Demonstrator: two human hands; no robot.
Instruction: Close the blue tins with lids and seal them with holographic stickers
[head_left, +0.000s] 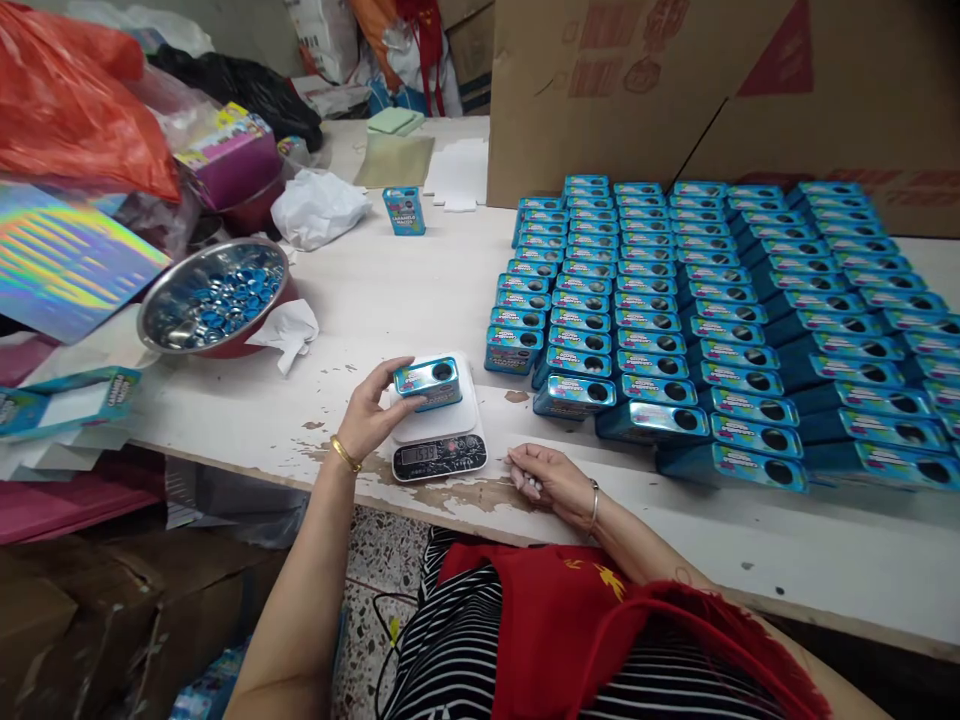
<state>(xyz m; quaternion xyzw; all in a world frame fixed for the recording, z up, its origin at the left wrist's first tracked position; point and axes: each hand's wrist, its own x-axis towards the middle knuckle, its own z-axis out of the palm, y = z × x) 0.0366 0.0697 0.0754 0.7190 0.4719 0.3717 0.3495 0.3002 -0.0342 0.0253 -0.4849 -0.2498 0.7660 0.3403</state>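
The small blue box (428, 383) lay flat on the white platform of a kitchen scale (439, 440), near the front edge of the table (390, 290). The left hand (367, 410) clasped its left end, thumb in front and fingers curled over the top, so that end of the box was covered. The scale's display showed digits too small to read surely. The right hand (547, 478) rested on the table just right of the scale, fingers curled under. Something pale showed at the fingertips, but whether it held anything could not be told.

To the right, rows of blue boxes (720, 320) like the first lay overlapping one another, each hiding most of the one behind. The farthest rows ran out of the picture at the right edge. Their printing was too small to read.

To the left, a metal bowl (150, 320) held a heap of small blue round pieces (217, 295), with a crumpled white tissue (289, 330) touching its rim. A single upright box (404, 210) stood farther back, beside crumpled white paper (316, 208). Large cardboard cartons (637, 90) rose behind the rows, their tops cut off. A holographic sheet (60, 260) and a red plastic bag (67, 100) covered the far left.
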